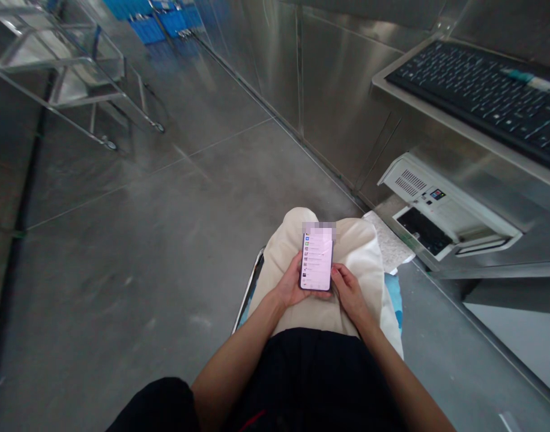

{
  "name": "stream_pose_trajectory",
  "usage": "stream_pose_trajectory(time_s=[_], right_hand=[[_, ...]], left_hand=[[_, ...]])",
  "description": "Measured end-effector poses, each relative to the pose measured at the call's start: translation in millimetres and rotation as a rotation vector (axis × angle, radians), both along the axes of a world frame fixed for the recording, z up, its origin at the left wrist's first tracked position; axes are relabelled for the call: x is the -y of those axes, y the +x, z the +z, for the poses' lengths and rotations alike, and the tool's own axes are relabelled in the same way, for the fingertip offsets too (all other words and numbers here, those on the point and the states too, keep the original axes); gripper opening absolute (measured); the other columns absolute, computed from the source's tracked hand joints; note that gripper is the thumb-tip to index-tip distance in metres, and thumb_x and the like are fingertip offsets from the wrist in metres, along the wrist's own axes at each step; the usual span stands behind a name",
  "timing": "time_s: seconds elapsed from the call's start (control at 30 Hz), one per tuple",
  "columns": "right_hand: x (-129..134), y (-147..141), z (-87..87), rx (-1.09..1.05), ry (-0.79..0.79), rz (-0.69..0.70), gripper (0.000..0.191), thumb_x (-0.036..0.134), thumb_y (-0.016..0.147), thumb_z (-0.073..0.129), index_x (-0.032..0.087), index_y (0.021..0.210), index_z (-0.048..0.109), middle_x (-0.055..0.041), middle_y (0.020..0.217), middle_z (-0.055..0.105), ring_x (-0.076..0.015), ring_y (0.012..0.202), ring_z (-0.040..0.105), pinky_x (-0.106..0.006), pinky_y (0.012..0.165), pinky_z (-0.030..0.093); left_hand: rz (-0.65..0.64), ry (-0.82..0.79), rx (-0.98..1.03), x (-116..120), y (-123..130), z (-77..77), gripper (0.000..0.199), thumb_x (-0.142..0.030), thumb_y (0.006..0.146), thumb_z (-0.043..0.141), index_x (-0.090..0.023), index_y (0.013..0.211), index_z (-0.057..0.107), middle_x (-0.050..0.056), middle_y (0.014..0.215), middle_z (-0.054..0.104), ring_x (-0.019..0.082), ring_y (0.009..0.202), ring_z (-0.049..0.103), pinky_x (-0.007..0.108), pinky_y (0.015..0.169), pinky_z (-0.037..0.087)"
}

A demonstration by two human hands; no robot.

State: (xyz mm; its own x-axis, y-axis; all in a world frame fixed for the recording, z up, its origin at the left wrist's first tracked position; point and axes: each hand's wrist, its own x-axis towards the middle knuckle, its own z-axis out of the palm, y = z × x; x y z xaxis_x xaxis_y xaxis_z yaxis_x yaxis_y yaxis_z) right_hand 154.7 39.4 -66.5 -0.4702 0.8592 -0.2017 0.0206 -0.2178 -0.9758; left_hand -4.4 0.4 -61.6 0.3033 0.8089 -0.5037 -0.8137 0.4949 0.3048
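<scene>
A smartphone with a lit white list on its screen rests over my lap, part of its top blurred out. My left hand is closed around its left side, with fingers passing under the lower edge. Curled at the phone's lower right edge, my right hand has its thumb against the side. Cream-coloured cloth covers my thighs beneath both hands.
A keyboard sits on a metal shelf at the upper right, above an open white machine panel. Wheeled metal racks stand at the upper left. Blue crates lie farther back on the grey floor.
</scene>
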Motion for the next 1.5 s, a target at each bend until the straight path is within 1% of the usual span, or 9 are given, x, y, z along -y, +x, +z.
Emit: stream_pose_trajectory(time_s=[0.27, 0.47, 0.6, 0.83, 1.07, 1.17, 1.33, 1.4, 1.5], right_hand=[[0, 0, -4.7, -0.002, -0.012, -0.005, 0.033, 0.047, 0.088, 0.052, 0.016, 0.101, 0.058, -0.0068, 0.099, 0.063, -0.0199, 0.089, 0.058, -0.031, 0.080, 0.048], [0, -1, -2.9, 0.007, 0.020, -0.016, 0.031, 0.045, 0.089, 0.052, 0.016, 0.099, 0.059, -0.0062, 0.096, 0.063, -0.0196, 0.090, 0.057, -0.030, 0.080, 0.048], [0, -1, -4.8, 0.000, 0.007, -0.016, 0.031, 0.045, 0.089, 0.051, 0.016, 0.099, 0.059, -0.0064, 0.098, 0.063, -0.0194, 0.089, 0.058, -0.031, 0.080, 0.048], [0, -1, -6.9, -0.023, -0.016, -0.010, 0.030, 0.044, 0.089, 0.052, 0.016, 0.099, 0.059, -0.0066, 0.100, 0.063, -0.0196, 0.090, 0.058, -0.031, 0.081, 0.048], [0, 0, -10.4, -0.017, -0.026, -0.018, 0.032, 0.046, 0.088, 0.053, 0.017, 0.099, 0.059, -0.0064, 0.100, 0.063, -0.0201, 0.088, 0.058, -0.032, 0.080, 0.049], [0, 0, -9.3, -0.006, -0.022, -0.012, 0.033, 0.048, 0.088, 0.052, 0.017, 0.099, 0.059, -0.0067, 0.099, 0.063, -0.0205, 0.089, 0.058, -0.032, 0.080, 0.049], [0, 0, -6.5, 0.003, -0.025, 0.001, 0.032, 0.047, 0.087, 0.053, 0.017, 0.099, 0.057, -0.0063, 0.095, 0.061, -0.0203, 0.087, 0.057, -0.033, 0.078, 0.049], [0, 1, -9.1, 0.003, -0.027, 0.016, 0.032, 0.045, 0.085, 0.056, 0.017, 0.100, 0.056, -0.0054, 0.092, 0.060, -0.0196, 0.084, 0.057, -0.033, 0.076, 0.049], [1, 3, -14.4, 0.021, -0.044, 0.051, 0.037, 0.044, 0.082, 0.061, 0.018, 0.107, 0.054, -0.0050, 0.093, 0.059, -0.0193, 0.083, 0.057, -0.033, 0.075, 0.049]], left_hand=[[0.010, 0.012, -0.002, 0, 0, 3.3, 0.057, -0.056, 0.093, 0.033, -0.014, 0.125, 0.054, 0.017, 0.118, 0.057, 0.033, 0.092, 0.060, 0.051, 0.067, 0.056], [0.005, -0.004, -0.007, -1, 1, -1.6, 0.056, -0.056, 0.093, 0.031, -0.015, 0.120, 0.057, 0.015, 0.124, 0.054, 0.033, 0.093, 0.059, 0.054, 0.066, 0.055], [-0.002, 0.007, -0.002, -2, 1, -2.4, 0.056, -0.056, 0.093, 0.029, -0.016, 0.122, 0.056, 0.014, 0.125, 0.053, 0.032, 0.094, 0.059, 0.054, 0.069, 0.055], [-0.010, 0.011, 0.010, -1, 0, 1.1, 0.058, -0.056, 0.094, 0.026, -0.016, 0.123, 0.056, 0.015, 0.122, 0.055, 0.032, 0.093, 0.059, 0.051, 0.068, 0.055], [-0.012, 0.017, 0.014, -1, 0, 0.6, 0.058, -0.056, 0.094, 0.027, -0.014, 0.124, 0.054, 0.017, 0.120, 0.056, 0.033, 0.094, 0.059, 0.053, 0.070, 0.054], [-0.008, 0.021, 0.019, -1, 0, 0.1, 0.059, -0.056, 0.094, 0.028, -0.014, 0.126, 0.053, 0.018, 0.117, 0.057, 0.034, 0.094, 0.059, 0.053, 0.070, 0.054], [-0.010, 0.028, 0.009, 0, 0, -0.6, 0.059, -0.056, 0.094, 0.027, -0.014, 0.127, 0.052, 0.017, 0.118, 0.057, 0.033, 0.095, 0.059, 0.053, 0.071, 0.054], [-0.016, 0.029, 0.000, 0, 1, -0.5, 0.060, -0.057, 0.094, 0.026, -0.014, 0.127, 0.052, 0.017, 0.118, 0.057, 0.032, 0.096, 0.059, 0.051, 0.071, 0.054], [-0.022, 0.022, -0.007, 0, 1, 0.0, 0.063, -0.059, 0.093, 0.025, -0.012, 0.126, 0.053, 0.018, 0.117, 0.057, 0.032, 0.098, 0.059, 0.050, 0.074, 0.054]])
